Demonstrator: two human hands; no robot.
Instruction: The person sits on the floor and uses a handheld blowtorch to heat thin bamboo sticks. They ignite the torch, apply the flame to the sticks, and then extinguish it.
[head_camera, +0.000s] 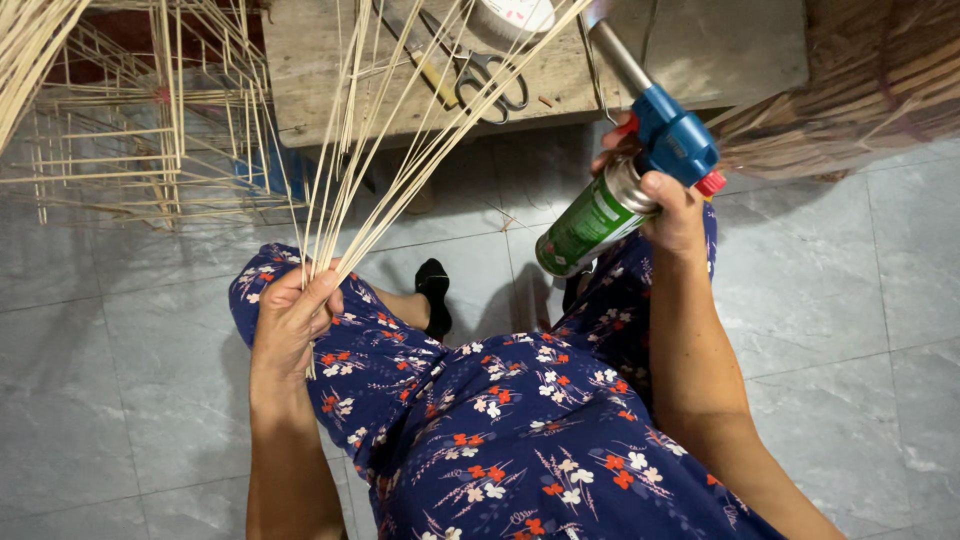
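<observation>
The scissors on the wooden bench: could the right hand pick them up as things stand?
Probably not at once: the right hand is wrapped around a green gas torch. The scissors lie uncovered on the wooden bench, behind fanned bamboo sticks.

Thin pale bamboo strips fanned upward; green gas canister with blue torch head, tilted, flame unclear.

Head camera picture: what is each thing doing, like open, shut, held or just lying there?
Left hand: shut around a bundle of thin pale bamboo sticks, which fan upward.
Right hand: gripping a green gas can with a blue torch head, tilted; no flame visible.
Metal scissors: lying on the wooden table, blades hidden.
Stick-frame cages: resting on the floor.
</observation>
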